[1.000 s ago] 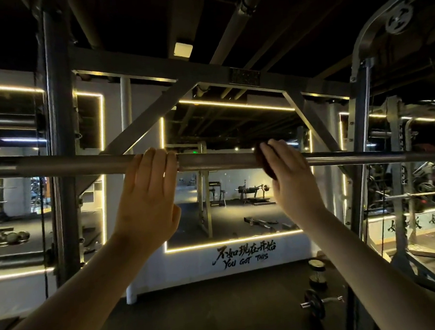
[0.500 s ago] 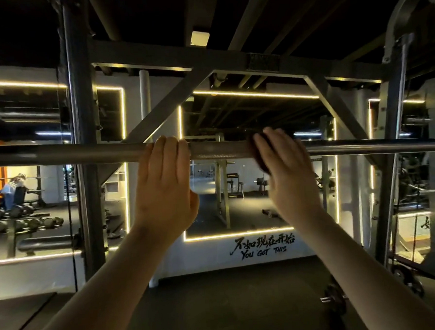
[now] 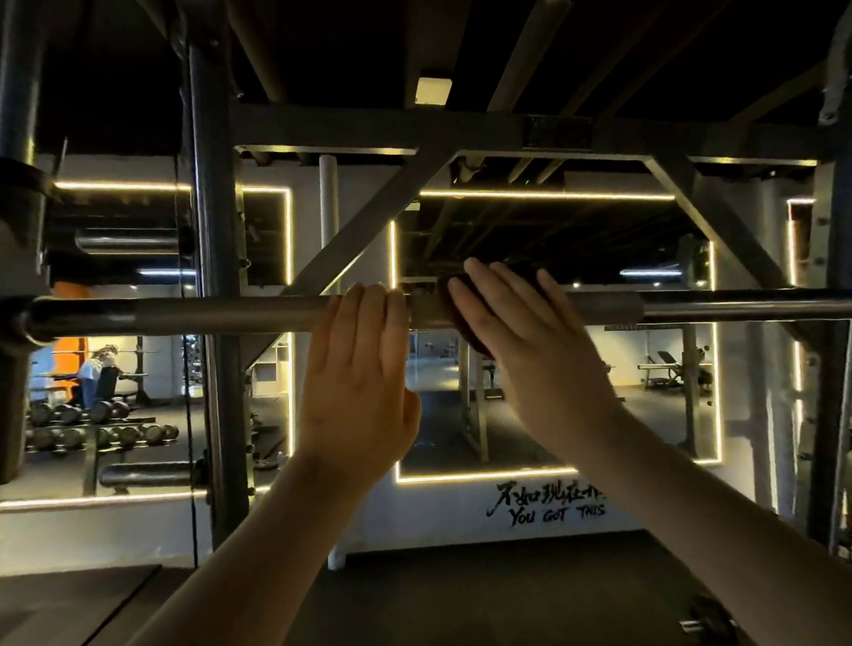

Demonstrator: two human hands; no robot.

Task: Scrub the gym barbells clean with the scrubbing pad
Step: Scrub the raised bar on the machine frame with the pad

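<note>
Two bare forearms reach up from the bottom edge toward a horizontal barbell (image 3: 191, 315) that spans the view at about head height. The left hand (image 3: 362, 375) has its fingers side by side and hooked over the top of the bar, with the thumb tucked against the palm below it. Just beside it, close but not touching, the right hand (image 3: 534, 346) lies with straight fingers held close together and presses a dark scrubbing pad (image 3: 463, 321) flat against the near side of the bar. The pad shows at the left of the fingers and above their tips. The right thumb is hidden. The pad sits on the thicker middle length of the bar, which steps down to a thinner shaft farther right.

Behind the bar stands a dark rack upright (image 3: 219, 284), joined to a cross beam (image 3: 453, 123) overhead. On the dark floor at the lower right lies a small weight (image 3: 706, 624), partly cut off. On the white wall beyond is black lettering (image 3: 557, 513) reading "YOU GOT THIS", under a panel edged by a glowing light strip (image 3: 471, 476). Far left, rows of dumbbells (image 3: 99, 433) sit on racks, and a person (image 3: 96, 374) sits behind them
</note>
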